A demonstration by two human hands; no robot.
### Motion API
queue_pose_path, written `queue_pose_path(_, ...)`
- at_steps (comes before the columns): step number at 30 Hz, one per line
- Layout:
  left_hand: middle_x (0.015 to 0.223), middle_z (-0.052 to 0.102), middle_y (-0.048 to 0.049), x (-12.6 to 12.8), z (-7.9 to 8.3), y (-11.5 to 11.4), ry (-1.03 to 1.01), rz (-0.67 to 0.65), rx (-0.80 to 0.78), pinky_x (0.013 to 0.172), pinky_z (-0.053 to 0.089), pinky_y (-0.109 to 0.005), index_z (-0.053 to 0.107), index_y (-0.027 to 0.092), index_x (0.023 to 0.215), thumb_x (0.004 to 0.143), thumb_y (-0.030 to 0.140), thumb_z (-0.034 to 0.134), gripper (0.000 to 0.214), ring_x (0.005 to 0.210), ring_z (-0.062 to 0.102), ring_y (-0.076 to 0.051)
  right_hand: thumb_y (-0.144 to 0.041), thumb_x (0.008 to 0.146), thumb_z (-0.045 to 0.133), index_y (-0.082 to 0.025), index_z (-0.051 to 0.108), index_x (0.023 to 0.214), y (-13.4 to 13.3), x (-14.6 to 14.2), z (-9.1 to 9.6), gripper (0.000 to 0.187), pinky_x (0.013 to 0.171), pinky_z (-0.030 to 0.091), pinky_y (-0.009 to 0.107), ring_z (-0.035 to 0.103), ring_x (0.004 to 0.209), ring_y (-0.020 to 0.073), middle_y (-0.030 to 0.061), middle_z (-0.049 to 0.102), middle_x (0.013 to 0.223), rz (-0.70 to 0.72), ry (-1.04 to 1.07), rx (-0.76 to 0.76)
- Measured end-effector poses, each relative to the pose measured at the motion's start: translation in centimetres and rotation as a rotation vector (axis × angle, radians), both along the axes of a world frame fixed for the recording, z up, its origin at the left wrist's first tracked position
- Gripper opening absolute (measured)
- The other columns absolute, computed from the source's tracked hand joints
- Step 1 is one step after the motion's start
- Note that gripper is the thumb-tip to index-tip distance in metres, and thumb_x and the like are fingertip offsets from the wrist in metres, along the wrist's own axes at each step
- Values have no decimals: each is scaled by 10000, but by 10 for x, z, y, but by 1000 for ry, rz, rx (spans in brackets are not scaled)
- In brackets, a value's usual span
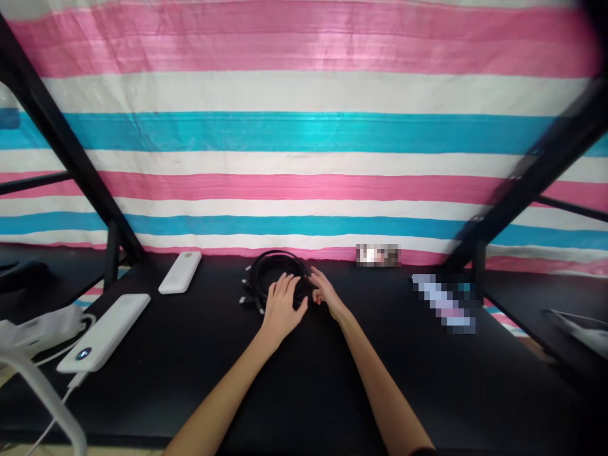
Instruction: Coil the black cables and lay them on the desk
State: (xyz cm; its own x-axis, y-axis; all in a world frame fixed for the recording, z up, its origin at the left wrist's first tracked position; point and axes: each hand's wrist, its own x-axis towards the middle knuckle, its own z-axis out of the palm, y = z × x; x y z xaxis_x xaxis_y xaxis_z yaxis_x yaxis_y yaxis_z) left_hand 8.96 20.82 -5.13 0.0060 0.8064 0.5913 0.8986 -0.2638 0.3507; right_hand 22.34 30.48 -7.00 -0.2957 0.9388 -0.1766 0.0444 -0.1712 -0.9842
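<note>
A coil of black cables (266, 269) with small white-tipped plugs lies on the black table (304, 367) near its back edge. My left hand (282, 305) rests flat on the coil's near side, fingers stretched out and slightly apart. My right hand (325, 292) touches the coil's right side, with its fingers curled inward toward the cable; what they pinch is too small to make out.
Two white power banks lie at the left: a small one (180, 272) near the back and a larger one (107, 330) with a lit indicator and a white cord. Black frame bars (71, 158) slant up on both sides. A striped cloth (304, 126) hangs behind.
</note>
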Motion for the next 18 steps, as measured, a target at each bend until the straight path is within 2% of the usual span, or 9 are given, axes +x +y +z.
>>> queue_pose_path(3,1206,562,-137,-3,0,0,15,99,-105,977,326,-425,463,153,1235,811,344,518,469,1153,477,-268,-405,810,499,-278,382,1341,-7,-12,-2,558,309,328,169,505,391,43,106,606,1204,150,6,10)
queue_pose_path(6,1135,589,-148,-7,-2,1,96,199,-271,892,383,-429,424,120,1288,796,320,533,542,1038,530,-287,-381,816,503,-254,402,1321,-12,-19,-2,531,299,307,160,494,384,41,86,648,1135,213,13,62)
queue_pose_path(12,1049,609,-105,-14,-2,3,243,294,-380,799,416,-361,380,190,1342,811,134,430,536,978,544,-253,-381,825,487,-251,432,1274,-10,-18,-4,470,290,327,157,494,392,51,63,672,1059,168,50,97)
queue_pose_path(18,1046,617,-100,-36,2,9,223,405,-414,826,402,-352,356,196,1348,823,134,417,533,973,546,-242,-353,825,487,-237,445,1242,-4,-14,-7,434,313,379,165,500,394,56,52,680,963,112,91,56)
